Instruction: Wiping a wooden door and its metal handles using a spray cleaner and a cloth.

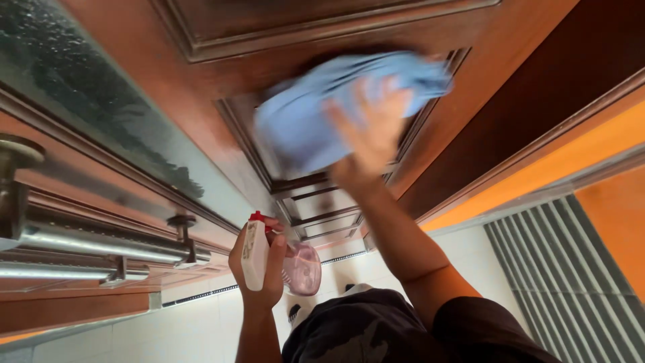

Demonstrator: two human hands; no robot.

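Surroundings: steel door handle (101, 245) at 9 o'clock of the spray bottle (256, 254).
Cloth: blue cloth (316, 111), blurred, flat on wooden door (222, 74).
Right hand (373, 134): fingers spread, pressing cloth.
Left hand (265, 269): curled around the bottle.

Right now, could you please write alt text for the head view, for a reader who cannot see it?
A person's right hand presses a light blue cloth flat against a dark brown panelled wooden door, blurred by motion. The left hand holds a white spray bottle with a red top. A metal bar handle is at the left, above a white tiled floor.
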